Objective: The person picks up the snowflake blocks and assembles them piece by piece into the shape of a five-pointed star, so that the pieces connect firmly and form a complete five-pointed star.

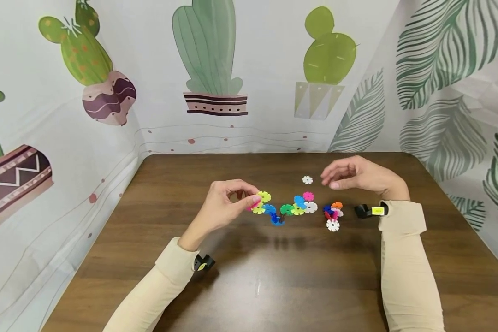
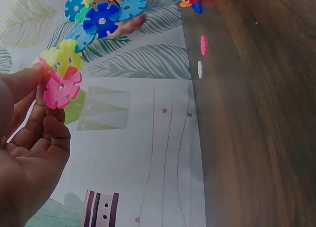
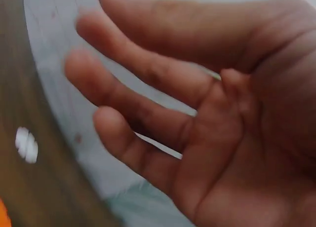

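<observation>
My left hand [image 1: 228, 203] pinches one end of a chain of interlocking plastic flower discs [image 1: 287, 210] between thumb and fingertips, above the table. The chain sags in the middle and has pink, yellow, light blue, dark blue, brown, green and white discs. In the left wrist view a pink disc [image 2: 63, 89] and a yellow disc [image 2: 69, 55] sit close to the fingertips. My right hand [image 1: 363, 176] hovers to the right of the chain, touching nothing, its fingers apart and loosely bent. The right wrist view [image 3: 212, 118] is blurred and shows the palm without anything in it.
A loose white disc [image 1: 307, 180] lies towards the back of the brown table [image 1: 232, 295], with a loose pink disc [image 1: 308, 196] nearer. Below the right hand is a small cluster of discs [image 1: 333, 225] in white, red, blue and orange. Cactus-print cloth [image 1: 269, 60] stands behind the table.
</observation>
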{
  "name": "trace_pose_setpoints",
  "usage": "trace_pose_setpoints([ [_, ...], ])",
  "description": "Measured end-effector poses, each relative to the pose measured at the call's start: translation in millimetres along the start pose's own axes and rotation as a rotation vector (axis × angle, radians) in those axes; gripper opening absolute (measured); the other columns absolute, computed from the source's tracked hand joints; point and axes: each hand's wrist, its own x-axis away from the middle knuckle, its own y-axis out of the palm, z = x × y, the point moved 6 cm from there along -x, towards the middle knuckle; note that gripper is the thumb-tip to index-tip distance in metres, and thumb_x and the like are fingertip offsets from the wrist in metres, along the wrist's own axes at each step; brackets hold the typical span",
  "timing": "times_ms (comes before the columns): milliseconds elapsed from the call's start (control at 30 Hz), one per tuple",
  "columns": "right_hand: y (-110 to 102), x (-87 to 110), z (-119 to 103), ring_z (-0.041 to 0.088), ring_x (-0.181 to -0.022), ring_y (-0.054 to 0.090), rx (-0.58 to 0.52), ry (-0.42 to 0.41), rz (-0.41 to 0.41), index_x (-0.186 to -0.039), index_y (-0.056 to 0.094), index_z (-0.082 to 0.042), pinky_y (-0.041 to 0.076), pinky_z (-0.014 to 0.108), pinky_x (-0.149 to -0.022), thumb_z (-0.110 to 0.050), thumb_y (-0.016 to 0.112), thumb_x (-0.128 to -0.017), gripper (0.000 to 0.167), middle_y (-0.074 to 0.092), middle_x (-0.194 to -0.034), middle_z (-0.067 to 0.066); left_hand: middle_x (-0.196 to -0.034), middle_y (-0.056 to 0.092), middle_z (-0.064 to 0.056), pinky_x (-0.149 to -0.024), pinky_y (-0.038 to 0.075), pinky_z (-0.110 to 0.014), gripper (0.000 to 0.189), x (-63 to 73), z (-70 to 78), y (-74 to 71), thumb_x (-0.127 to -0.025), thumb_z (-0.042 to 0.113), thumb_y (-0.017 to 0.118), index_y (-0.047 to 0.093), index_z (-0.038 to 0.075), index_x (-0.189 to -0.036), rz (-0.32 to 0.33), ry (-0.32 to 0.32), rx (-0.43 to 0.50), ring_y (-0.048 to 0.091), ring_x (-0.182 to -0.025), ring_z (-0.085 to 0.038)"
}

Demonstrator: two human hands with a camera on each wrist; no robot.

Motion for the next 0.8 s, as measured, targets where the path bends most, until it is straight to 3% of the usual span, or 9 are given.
trace_pose_setpoints([
  [67,-1.6,4.6,21.7,0.015,-0.106,0.076,-0.064,-0.019,-0.072,-0.131,0.065,0.007,0.063,0.025,-0.090,0.003,0.072,-0.099,0.033,0.079,-0.120,-0.004,-0.085,0.077,0.005,-0.064,0.047,-0.025,0.005,1.0,-1.2,-0.5,-0.093,0.020,0.087,0.084,0.022,-0.097,-0.002,-0.008,0.002,0.058,-0.072,-0.015],
  [167,3.3,7.9,46.4,0.022,-0.105,0.074,-0.110,-0.025,-0.182,-0.133,0.062,0.009,0.063,0.028,-0.087,0.006,0.070,-0.098,0.036,0.077,-0.127,0.004,-0.084,0.076,0.005,-0.065,0.046,-0.022,0.006,1.7,-3.0,-1.4,-0.093,0.020,0.087,0.084,0.022,-0.097,-0.005,-0.014,0.003,0.059,-0.073,-0.016],
  [333,19.0,-0.1,74.6,0.020,-0.089,0.069,-0.135,0.142,-0.273,-0.134,0.062,0.008,0.061,0.029,-0.081,-0.001,0.076,-0.096,0.042,0.072,-0.125,0.015,-0.084,0.077,0.004,-0.062,0.045,-0.022,0.005,2.7,-5.2,-1.4,-0.092,0.019,0.087,0.084,0.021,-0.097,-0.010,-0.032,0.002,0.058,-0.071,-0.017],
  [433,24.9,-7.3,82.5,0.016,-0.085,0.066,-0.131,0.235,-0.266,-0.130,0.064,0.008,0.060,0.027,-0.079,-0.004,0.081,-0.092,0.043,0.073,-0.116,0.010,-0.084,0.077,0.005,-0.059,0.044,-0.025,0.005,3.2,-5.6,-0.5,-0.093,0.019,0.087,0.084,0.022,-0.096,-0.012,-0.038,-0.003,0.057,-0.068,-0.016],
  [500,27.0,-10.4,82.6,0.015,-0.086,0.066,-0.126,0.246,-0.253,-0.128,0.064,0.009,0.059,0.026,-0.079,-0.004,0.082,-0.091,0.042,0.074,-0.110,0.007,-0.084,0.077,0.006,-0.059,0.045,-0.025,0.006,3.0,-5.5,0.1,-0.093,0.019,0.086,0.084,0.023,-0.097,-0.014,-0.038,-0.002,0.057,-0.068,-0.016],
  [600,27.8,-13.8,84.6,0.016,-0.087,0.068,-0.139,0.214,-0.205,-0.125,0.065,0.009,0.061,0.027,-0.080,-0.002,0.082,-0.091,0.040,0.076,-0.106,0.006,-0.084,0.077,0.006,-0.060,0.045,-0.024,0.006,2.4,-4.5,1.0,-0.093,0.018,0.086,0.084,0.022,-0.097,-0.016,-0.036,0.000,0.057,-0.068,-0.016],
  [800,24.8,-19.2,91.5,0.019,-0.095,0.072,-0.114,0.147,-0.085,-0.126,0.066,0.009,0.063,0.026,-0.087,-0.003,0.080,-0.094,0.036,0.077,-0.116,0.012,-0.081,0.074,0.006,-0.063,0.047,-0.028,0.006,0.8,-4.2,2.7,-0.092,0.018,0.086,0.084,0.022,-0.097,-0.017,-0.027,-0.004,0.059,-0.071,-0.015],
])
